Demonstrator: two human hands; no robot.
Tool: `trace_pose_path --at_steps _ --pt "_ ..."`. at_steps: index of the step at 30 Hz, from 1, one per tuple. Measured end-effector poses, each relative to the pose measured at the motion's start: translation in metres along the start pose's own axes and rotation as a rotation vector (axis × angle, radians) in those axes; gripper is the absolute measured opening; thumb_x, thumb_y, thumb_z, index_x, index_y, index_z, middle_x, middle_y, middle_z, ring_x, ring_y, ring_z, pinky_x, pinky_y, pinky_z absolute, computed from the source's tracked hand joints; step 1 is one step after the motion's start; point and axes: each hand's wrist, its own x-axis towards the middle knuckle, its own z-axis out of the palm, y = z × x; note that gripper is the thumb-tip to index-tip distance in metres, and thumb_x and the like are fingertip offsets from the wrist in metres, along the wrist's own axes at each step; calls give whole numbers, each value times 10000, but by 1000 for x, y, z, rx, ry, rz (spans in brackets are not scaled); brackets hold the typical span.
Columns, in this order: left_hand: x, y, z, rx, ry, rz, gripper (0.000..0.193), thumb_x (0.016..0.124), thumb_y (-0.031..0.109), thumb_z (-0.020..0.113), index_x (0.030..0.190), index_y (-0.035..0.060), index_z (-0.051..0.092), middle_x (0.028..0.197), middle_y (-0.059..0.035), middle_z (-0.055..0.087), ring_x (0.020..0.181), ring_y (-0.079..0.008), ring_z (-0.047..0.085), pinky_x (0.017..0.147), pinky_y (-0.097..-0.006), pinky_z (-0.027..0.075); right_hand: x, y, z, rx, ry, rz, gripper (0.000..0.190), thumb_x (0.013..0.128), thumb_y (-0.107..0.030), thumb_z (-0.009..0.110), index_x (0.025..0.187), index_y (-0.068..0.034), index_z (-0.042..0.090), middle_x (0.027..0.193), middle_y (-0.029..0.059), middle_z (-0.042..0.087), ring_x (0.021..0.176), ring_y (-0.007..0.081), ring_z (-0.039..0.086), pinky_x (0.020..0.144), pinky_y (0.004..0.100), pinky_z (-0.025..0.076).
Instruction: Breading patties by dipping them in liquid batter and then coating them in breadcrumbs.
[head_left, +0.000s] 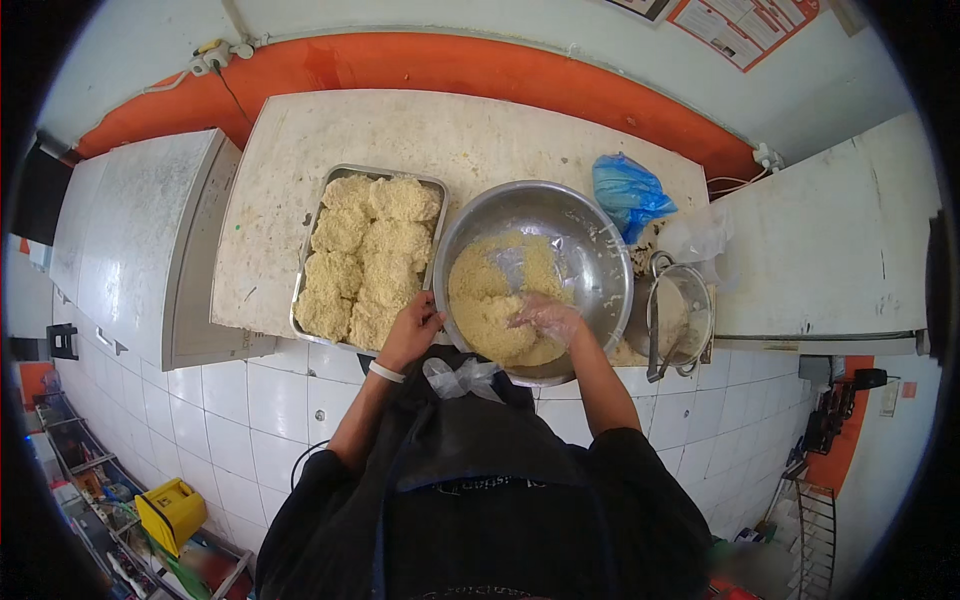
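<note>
A large metal bowl (600, 300) stands before me, with pale yellow breadcrumbs (480, 270) heaped along its left and near side. My right hand (551, 316), in a clear plastic glove, is down in the crumbs, its fingertips against a crumb-covered lump (499, 309). Whether the fingers grip that lump is hidden. My bare left hand (411, 328) has its fingers curled at the bowl's left rim, between bowl and tray. Left of the bowl, a rectangular metal tray (445, 196) holds two rows of crumb-coated pieces (337, 229).
A blue plastic bag (630, 195) lies behind the bowl's right side. To the right are a metal pot (701, 300) with tongs (654, 330) across it and a clear plastic bag (697, 236). White chest freezers (142, 225) flank the worn table (262, 195).
</note>
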Motion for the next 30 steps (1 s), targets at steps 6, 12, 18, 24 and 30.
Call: trace_pose_path --at_steps 6,12,18,24,30 --pt "-5 -2 -6 37 -13 -71 271 927 89 644 1152 -9 531 731 -99 625 683 -153 599 645 -314 476 -15 -95 44 -1196 222 46 562 836 -284 737 1236 78 580 1122 252 672 922 324 699 841 397 547" --pt "1 -3 -4 -112 -19 -50 266 932 73 627 1160 -14 521 756 -104 643 723 -170 634 675 -311 491 4 1 105 -1479 84 -413 470 941 -335 567 1179 70 597 1265 291 578 1220 427 529 1043 476 414" --pt "-4 -6 -4 -55 -71 -94 276 949 53 607 1186 -29 492 884 -120 676 810 -165 658 758 -302 509 -29 35 96 -1464 66 -508 429 956 -334 542 1190 17 621 1147 269 650 1088 399 620 955 462 486" --pt "6 -9 4 -186 -98 -41 265 962 45 602 1186 -31 484 923 -105 680 838 -165 662 765 -293 511 -40 11 60 -737 -21 -108 482 886 -373 652 1219 -25 633 1126 213 685 1070 350 647 922 395 514" --pt "12 -4 6 -189 -89 -5 259 956 57 619 1162 -34 490 793 -85 633 749 -134 614 679 -288 480 -12 -24 16 -616 331 -374 477 933 -375 620 1198 20 654 1225 238 654 1185 355 604 992 401 475"
